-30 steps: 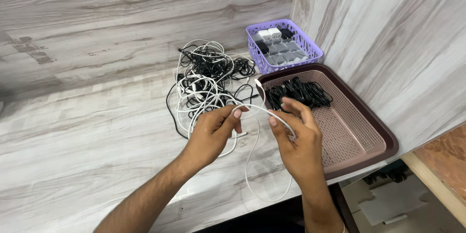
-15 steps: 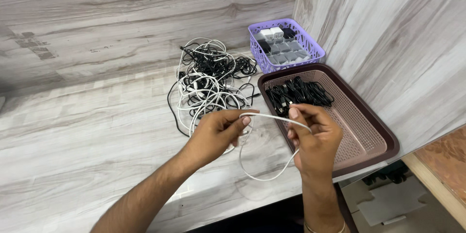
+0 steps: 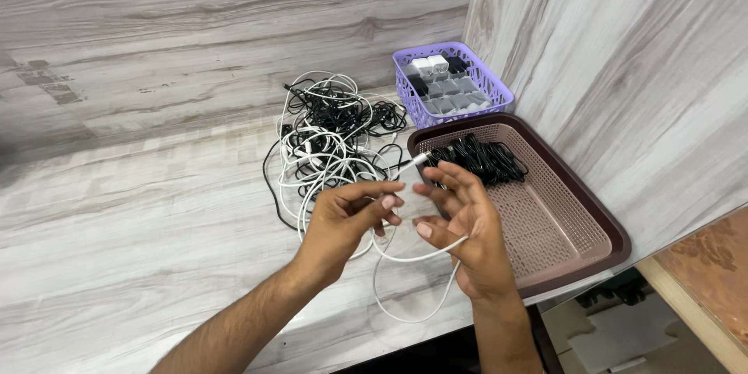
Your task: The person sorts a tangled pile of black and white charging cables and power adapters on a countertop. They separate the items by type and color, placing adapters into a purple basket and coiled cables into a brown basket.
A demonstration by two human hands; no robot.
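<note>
The white cable (image 3: 413, 259) hung in a loop in front of me, over the table's (image 3: 140, 210) near edge, one end running up past my fingers toward the tray (image 3: 576, 218). My left hand (image 3: 343, 222) pinched it between thumb and fingertips. My right hand (image 3: 467, 226) had it lying across the palm, fingers spread loose, not clamped. Just beyond lay a tangled cable pile (image 3: 327, 132), black and white. Black cables (image 3: 479, 160) sat bundled in the tray's far corner. A purple basket (image 3: 452, 82) of chargers stood behind it, by the wall.
</note>
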